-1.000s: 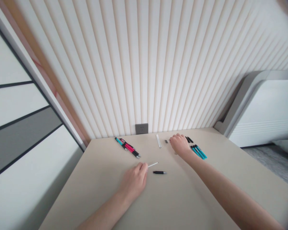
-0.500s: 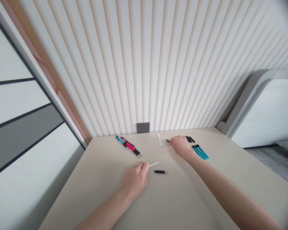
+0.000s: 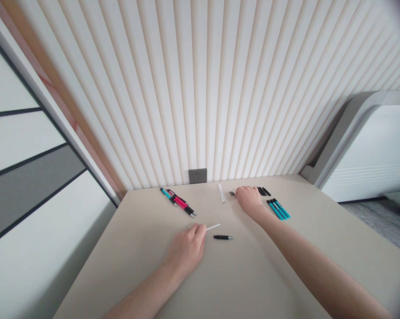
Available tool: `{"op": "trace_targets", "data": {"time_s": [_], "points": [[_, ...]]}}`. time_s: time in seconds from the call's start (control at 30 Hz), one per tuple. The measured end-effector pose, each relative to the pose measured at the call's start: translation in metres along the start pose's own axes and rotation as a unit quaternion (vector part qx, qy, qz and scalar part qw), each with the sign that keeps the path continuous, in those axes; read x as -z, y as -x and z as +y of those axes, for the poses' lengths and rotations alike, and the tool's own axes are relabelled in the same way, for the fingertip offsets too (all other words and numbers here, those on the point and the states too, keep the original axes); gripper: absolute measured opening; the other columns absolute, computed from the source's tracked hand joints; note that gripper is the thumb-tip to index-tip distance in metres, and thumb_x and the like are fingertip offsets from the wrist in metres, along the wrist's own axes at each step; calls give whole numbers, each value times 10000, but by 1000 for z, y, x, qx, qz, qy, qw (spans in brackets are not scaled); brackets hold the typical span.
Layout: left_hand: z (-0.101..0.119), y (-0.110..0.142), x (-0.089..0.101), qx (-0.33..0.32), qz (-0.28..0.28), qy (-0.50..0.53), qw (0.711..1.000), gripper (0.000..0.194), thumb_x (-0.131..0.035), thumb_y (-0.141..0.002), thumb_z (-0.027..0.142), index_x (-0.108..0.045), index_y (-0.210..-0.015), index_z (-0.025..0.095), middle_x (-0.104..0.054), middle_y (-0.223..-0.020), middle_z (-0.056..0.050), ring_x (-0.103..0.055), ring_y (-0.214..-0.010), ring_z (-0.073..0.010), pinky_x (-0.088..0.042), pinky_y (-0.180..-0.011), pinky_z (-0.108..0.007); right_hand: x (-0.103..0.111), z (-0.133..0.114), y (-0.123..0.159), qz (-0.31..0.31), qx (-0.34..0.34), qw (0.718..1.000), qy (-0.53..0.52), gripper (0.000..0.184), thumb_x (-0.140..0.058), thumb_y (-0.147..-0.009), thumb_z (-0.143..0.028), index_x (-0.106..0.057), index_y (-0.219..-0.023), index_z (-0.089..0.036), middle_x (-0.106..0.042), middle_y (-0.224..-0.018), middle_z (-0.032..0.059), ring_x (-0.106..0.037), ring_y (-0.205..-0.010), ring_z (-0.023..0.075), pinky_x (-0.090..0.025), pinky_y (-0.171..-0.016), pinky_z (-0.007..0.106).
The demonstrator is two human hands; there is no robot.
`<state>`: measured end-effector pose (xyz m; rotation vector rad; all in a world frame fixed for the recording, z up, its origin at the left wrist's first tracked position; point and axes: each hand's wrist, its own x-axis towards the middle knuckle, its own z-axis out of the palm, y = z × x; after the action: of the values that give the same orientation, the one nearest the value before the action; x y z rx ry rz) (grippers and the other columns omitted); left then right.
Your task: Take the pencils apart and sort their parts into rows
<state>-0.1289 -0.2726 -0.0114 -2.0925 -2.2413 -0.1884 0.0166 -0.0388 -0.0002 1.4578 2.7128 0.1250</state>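
Seen from the room, a beige tabletop (image 3: 120, 261) runs up to a pale slatted wall panel (image 3: 200, 88), with a grey wall socket (image 3: 197, 176) set low at its foot, upper centre of the frame.

Lower centre, the left hand (image 3: 188, 248) is closed, its fingertips pinching one end of a thin white rod (image 3: 213, 227) that points right, away from the hand. Just right of the rod's free end and slightly lower lies a black pen barrel (image 3: 223, 237) with a metal tip, apart from both hands.

Right of centre, the right hand (image 3: 249, 200) rests with fingers curled on the table. Whether it grips anything cannot be told. A small dark piece (image 3: 232, 193) lies just beside its fingertips, with a pair of white rods (image 3: 221, 193) farther left. Just beyond the fingers lie black pen parts (image 3: 263, 191), and to the right is a group of teal pens (image 3: 278, 209).

Upper left on the table, pink and teal pens (image 3: 178, 203) lie together in a bundle. Any print on them is too small to read.

At far left stand white and grey cabinet panels (image 3: 27, 199). At upper right is a white grey-framed unit (image 3: 369, 150).
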Motion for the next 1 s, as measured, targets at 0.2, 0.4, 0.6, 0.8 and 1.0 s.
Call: {"op": "trace_targets", "data": {"time_s": [0.2,0.4,0.6,0.8,1.0], "points": [[0,0,1,0,-2,8,1000,215,-334,-1005,191,-542,-956,218,-662,-885,-36,-648,-736,-200,-393,-551,-294,1,2,3,5,15,1000,-7,265,-452,-973,-170,-717,-965,-166,-723,-1006,150,-643,-993,250,-331,-804,339],[1,0,3,2,-9,11,1000,213,-340,-1001,183,-544,-954,217,-664,-899,-39,-645,-746,-197,-393,-560,-293,1,7,17,22,21,999,-11,295,-419,-995,-209,-711,-968,-177,-715,-1012,141,-633,-988,243,-332,-809,337],[2,0,5,1,-10,12,1000,215,-339,-1000,180,-544,-947,217,-666,-890,-38,-642,-731,-194,-394,-568,-292,-5,9,38,41,43,998,-18,318,-382,-1008,-218,-697,-1050,-215,-691,-1071,111,-592,-1038,237,-340,-821,327],[1,-1,4,3,-14,8,1000,224,-329,-1008,184,-545,-956,214,-663,-900,-43,-653,-763,-198,-401,-575,-283,7,16,9,32,94,995,-12,364,-474,-966,-170,-601,-1298,-250,-620,-1218,123,-521,-1147,250,-327,-891,327],[0,-1,4,6,-22,13,1000,229,-334,-1003,179,-557,-964,213,-660,-903,-47,-655,-768,-198,-425,-588,-280,14,20,-20,-6,131,991,1,399,-580,-915,-175,-614,-1291,-306,-626,-1217,105,-509,-1176,263,-307,-919,358]]}}
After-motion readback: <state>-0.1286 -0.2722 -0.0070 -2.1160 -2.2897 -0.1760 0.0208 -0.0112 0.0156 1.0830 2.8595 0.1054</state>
